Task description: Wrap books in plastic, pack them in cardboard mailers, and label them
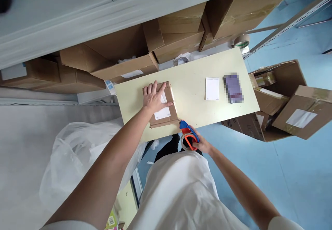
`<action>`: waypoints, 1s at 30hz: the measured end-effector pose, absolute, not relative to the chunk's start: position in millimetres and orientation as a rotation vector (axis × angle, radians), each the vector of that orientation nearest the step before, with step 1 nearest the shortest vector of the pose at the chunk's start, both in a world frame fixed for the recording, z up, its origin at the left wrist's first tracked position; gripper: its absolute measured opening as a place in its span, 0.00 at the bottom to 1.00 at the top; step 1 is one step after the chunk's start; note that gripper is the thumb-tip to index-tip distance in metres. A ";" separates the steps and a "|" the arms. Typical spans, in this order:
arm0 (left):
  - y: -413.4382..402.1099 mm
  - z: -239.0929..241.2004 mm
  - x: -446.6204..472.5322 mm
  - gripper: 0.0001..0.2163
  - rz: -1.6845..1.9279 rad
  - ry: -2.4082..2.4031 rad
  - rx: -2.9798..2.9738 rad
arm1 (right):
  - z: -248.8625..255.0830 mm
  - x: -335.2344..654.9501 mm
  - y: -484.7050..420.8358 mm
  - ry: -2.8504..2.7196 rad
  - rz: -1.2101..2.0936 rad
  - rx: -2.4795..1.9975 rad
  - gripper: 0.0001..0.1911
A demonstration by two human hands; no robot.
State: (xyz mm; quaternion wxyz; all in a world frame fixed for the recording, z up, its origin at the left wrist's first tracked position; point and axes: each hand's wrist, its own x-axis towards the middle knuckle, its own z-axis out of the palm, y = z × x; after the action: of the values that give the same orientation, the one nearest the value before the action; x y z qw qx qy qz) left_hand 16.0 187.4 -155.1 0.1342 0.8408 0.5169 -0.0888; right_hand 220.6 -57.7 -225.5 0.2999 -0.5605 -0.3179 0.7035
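Observation:
A small brown cardboard parcel [169,114] with a white label lies on the pale yellow table [192,95]. My left hand [153,97] rests flat on its top, fingers spread. My right hand [201,143] grips a blue and red tape dispenser [188,136] with a roll of clear tape. The dispenser sits at the table's near edge, its head right by the parcel's near right corner.
A white label sheet [212,88] and a blurred purple item [233,88] lie on the table's right half. Stacked cardboard boxes [178,33] line the wall behind. More boxes [303,111] sit on the blue floor at right. A plastic bag [75,154] bulges at left.

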 end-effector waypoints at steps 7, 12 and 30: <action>180.6 -157.3 5.4 0.46 -0.303 1.876 2.185 | -210.0 194.2 -34.7 -0.616 1.818 -1.514 0.49; 157.1 -153.4 -18.9 0.56 -0.411 2.049 1.928 | -196.7 225.6 52.1 -0.646 1.777 -1.515 0.45; 160.8 -167.0 15.7 0.27 -0.170 1.779 2.161 | -216.1 298.6 116.9 -1.338 2.186 -1.435 0.43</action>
State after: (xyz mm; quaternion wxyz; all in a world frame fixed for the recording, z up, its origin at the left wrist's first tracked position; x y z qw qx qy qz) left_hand 15.7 160.8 -167.0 0.1680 0.7596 0.6254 -0.0599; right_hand 298.6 116.9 -216.1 0.1022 -0.4859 -0.4530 0.7404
